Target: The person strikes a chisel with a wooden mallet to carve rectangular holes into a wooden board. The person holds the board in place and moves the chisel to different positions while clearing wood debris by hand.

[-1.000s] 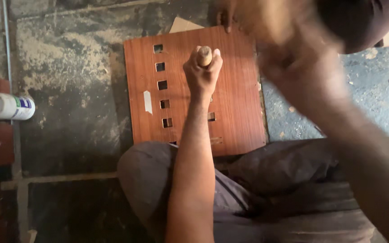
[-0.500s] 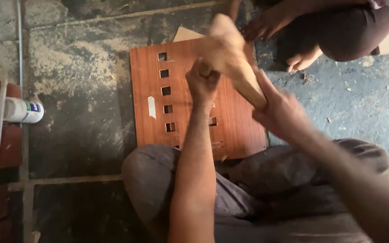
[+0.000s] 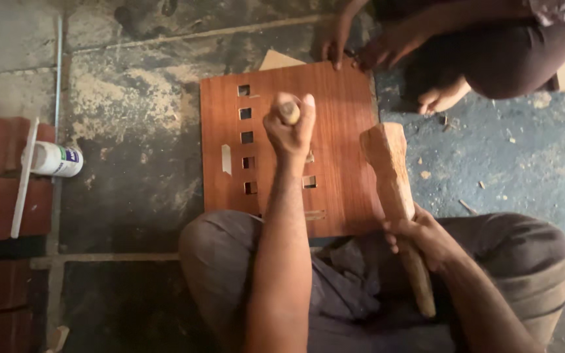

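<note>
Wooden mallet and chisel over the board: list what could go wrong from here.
1. The left hand wraps the chisel handle right up to its top, so an off-centre blow from the wooden mallet in the right hand might hit the thumb or knuckles.
2. Another person's hand rests on the far edge of the reddish board, near the work; a slip or a flying chip could reach it.

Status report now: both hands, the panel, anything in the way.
Left hand grips chisel handle upright on the reddish panel. Right hand holds wooden mallet beside it. Another person's hand touches the panel's far edge.
</note>
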